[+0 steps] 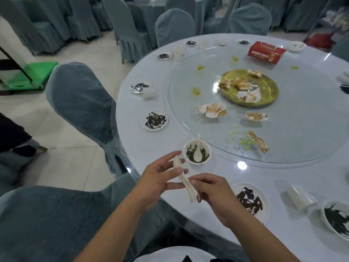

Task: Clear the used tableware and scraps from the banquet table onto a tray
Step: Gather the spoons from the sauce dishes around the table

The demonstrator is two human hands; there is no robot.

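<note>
At the far left a green cart (35, 72) stands on the floor. A small plate (162, 127) smeared with dark scraps sits near the left rim of the table (264, 173). Over the near edge, the left hand (160, 178) steadies a stack of white spoons (184, 178), thumb pressed on top and fingers behind. The right hand (213, 193) pinches the same stack lower down, at the handles. Just beyond, a bowl (185, 151) holds one more spoon and green scraps (no tray is in view).

The spoons look light, stiff and glossy, so they are probably slippery and liable to chip. The nested handles seem the best hold, gripped around the whole bundle so none slides out.

Farther right, greasy paper scraps litter the glass turntable (283, 148), and a cup (300, 199) lies tipped over.
</note>
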